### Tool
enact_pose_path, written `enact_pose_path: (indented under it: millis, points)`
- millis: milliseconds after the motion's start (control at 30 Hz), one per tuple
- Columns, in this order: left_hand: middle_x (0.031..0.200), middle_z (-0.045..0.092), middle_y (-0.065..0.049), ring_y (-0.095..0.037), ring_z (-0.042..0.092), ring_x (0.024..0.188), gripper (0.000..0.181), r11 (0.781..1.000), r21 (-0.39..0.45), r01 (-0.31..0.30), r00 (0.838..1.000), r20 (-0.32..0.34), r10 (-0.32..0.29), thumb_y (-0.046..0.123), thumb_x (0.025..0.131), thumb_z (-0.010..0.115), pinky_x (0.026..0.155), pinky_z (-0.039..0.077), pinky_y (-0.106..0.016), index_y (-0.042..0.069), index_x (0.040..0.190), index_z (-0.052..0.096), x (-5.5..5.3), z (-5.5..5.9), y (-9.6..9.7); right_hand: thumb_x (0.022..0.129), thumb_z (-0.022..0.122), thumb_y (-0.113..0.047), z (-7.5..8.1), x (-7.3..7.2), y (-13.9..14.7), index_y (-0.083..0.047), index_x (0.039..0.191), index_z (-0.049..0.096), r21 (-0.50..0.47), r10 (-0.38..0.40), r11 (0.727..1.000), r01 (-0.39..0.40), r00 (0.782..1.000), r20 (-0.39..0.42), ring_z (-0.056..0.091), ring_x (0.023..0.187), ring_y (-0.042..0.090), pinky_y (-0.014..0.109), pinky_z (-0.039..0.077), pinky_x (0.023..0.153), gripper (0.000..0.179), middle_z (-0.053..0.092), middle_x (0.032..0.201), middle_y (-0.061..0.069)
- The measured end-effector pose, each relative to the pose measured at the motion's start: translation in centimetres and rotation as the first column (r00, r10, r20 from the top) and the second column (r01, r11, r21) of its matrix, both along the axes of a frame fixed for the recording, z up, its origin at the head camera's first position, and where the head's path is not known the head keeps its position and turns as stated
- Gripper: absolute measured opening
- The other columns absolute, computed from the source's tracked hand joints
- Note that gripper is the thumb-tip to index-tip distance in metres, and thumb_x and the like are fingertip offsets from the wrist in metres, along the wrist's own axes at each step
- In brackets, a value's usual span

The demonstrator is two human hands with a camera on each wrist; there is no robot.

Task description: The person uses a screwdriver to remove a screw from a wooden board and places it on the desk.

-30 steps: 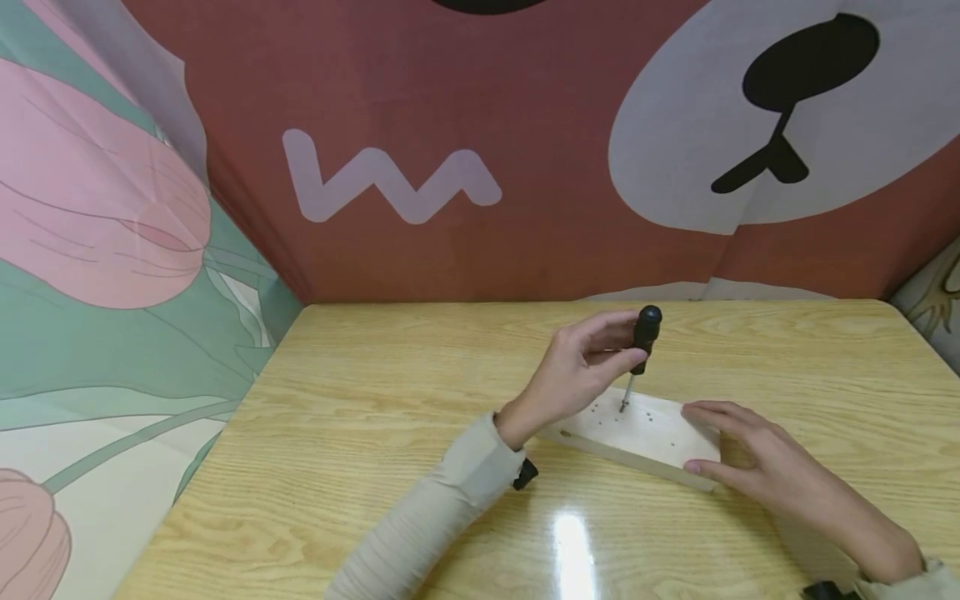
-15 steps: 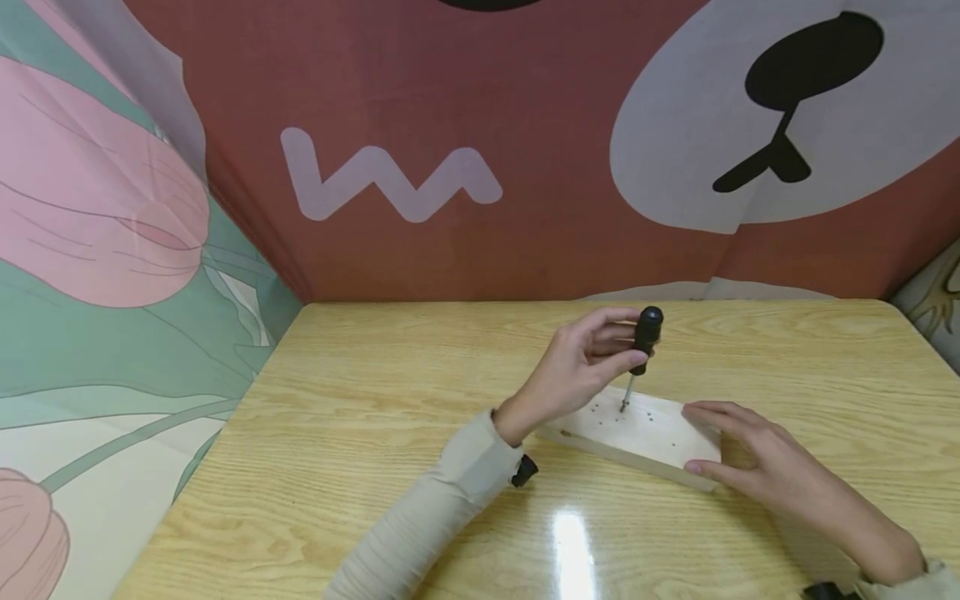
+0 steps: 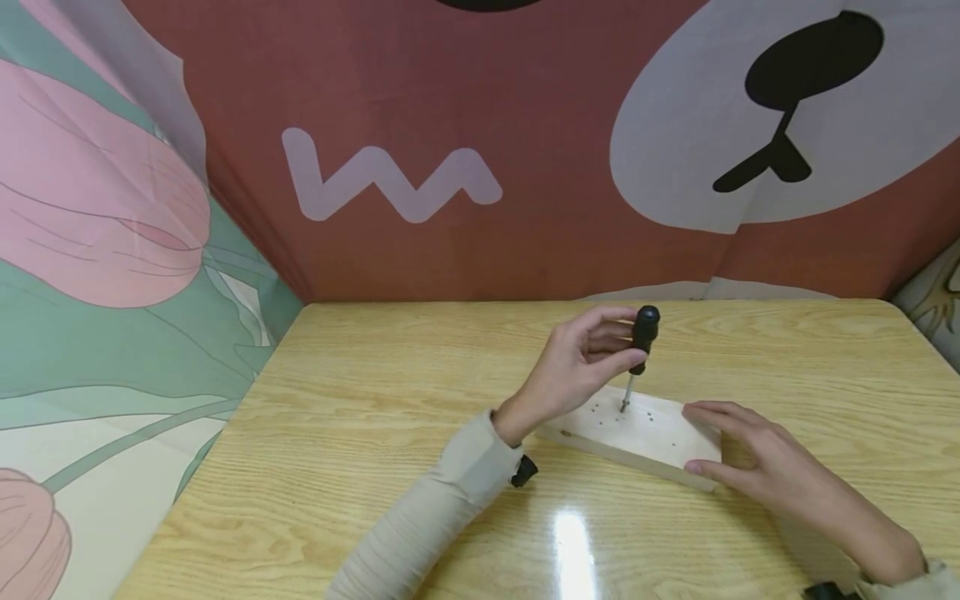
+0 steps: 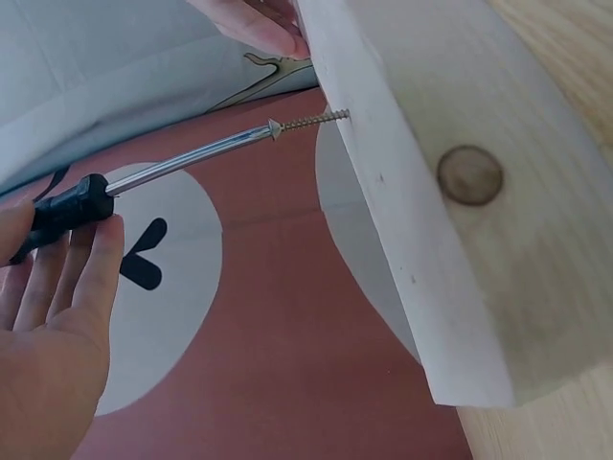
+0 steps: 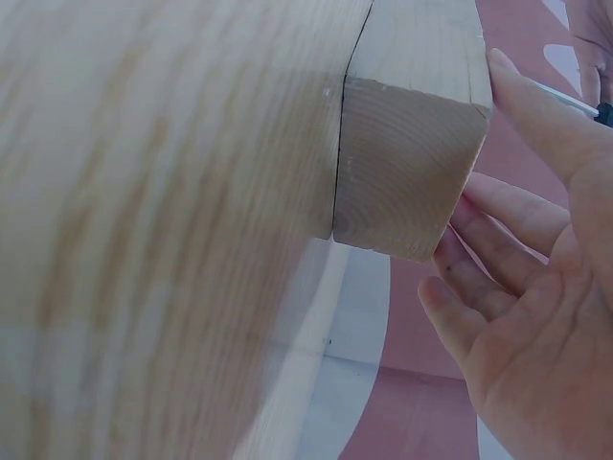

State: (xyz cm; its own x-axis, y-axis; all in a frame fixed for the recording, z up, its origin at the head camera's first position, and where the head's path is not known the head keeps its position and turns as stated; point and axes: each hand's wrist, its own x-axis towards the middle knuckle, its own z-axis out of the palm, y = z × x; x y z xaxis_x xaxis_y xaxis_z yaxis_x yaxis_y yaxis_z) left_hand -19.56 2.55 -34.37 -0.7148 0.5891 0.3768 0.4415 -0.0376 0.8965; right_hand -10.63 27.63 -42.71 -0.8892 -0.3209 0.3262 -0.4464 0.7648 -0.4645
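Observation:
My left hand (image 3: 566,379) holds a screwdriver (image 3: 645,333) by its black handle, between thumb and fingers. The screwdriver stands nearly upright, leaning slightly right at the top. In the left wrist view, its metal tip meets the head of a brass-coloured screw (image 4: 311,122), whose point sits in a wooden block (image 4: 469,268). Much of the screw's thread shows outside the wood. Across the right end of the block, my right hand (image 3: 772,458) grips it, thumb on the near edge and fingers at the far edge. Several small holes dot the top face.
The block lies on a wood-grain table (image 3: 375,400) toward its right side. Behind stands a red printed backdrop (image 3: 450,250), and a floral cloth (image 3: 112,208) hangs at the left. A dark knot (image 4: 470,175) marks the block's side.
The screwdriver's handle has shifted very slightly left since half a second ago, along with the left fingers. My right hand and the block look unmoved.

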Motion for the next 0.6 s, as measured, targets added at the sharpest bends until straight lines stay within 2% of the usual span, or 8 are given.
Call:
enact_pose_path:
  millis: [100, 333, 467, 600]
  points:
    - [0.122, 0.066, -0.026, -0.035, 0.069, 0.109, 0.041, 1.000, -0.004, 0.018, 1.000, -0.001, -0.018, -0.002, 0.094, 0.063, 0.090, 0.058, -0.022, -0.002, 0.133, 0.054, 0.03, 0.00, -0.07, 0.073, 0.088, -0.027, -0.03, 0.02, 0.02, -0.008, 0.127, 0.066, -0.007, 0.001, 1.000, -0.001, 1.000, -0.002, 0.059, 0.110, 0.031, -0.006, 0.027, 0.090, 0.060, 0.066, 0.126, 0.012]
    - [0.132, 0.058, -0.026, -0.037, 0.064, 0.117, 0.049, 0.997, -0.034, 0.076, 0.996, 0.052, -0.074, -0.006, 0.096, 0.058, 0.094, 0.056, -0.021, -0.001, 0.143, 0.046, 0.04, -0.01, -0.20, 0.073, 0.088, -0.027, -0.06, 0.02, -0.01, -0.009, 0.127, 0.067, -0.001, -0.005, 1.000, 0.005, 1.000, -0.001, 0.059, 0.111, 0.029, -0.005, 0.027, 0.089, 0.060, 0.066, 0.126, 0.012]
    - [0.129, 0.059, -0.026, -0.038, 0.065, 0.114, 0.049, 0.998, -0.018, 0.068, 0.997, 0.039, -0.067, -0.007, 0.094, 0.060, 0.093, 0.057, -0.022, -0.001, 0.141, 0.047, 0.05, -0.10, -0.24, 0.073, 0.088, -0.027, -0.11, 0.02, -0.05, -0.009, 0.126, 0.067, -0.005, -0.001, 1.000, 0.001, 1.000, -0.007, 0.058, 0.111, 0.026, -0.006, 0.027, 0.090, 0.060, 0.066, 0.125, 0.011]
    - [0.125, 0.061, -0.026, -0.039, 0.067, 0.110, 0.048, 0.999, 0.002, 0.043, 0.999, 0.009, -0.043, -0.008, 0.091, 0.065, 0.090, 0.058, -0.023, -0.002, 0.136, 0.050, 0.01, -0.16, -0.23, 0.074, 0.087, -0.028, -0.07, -0.07, -0.03, -0.010, 0.127, 0.066, 0.005, -0.005, 1.000, 0.005, 1.000, 0.001, 0.059, 0.111, 0.029, -0.004, 0.029, 0.089, 0.060, 0.066, 0.126, 0.011]
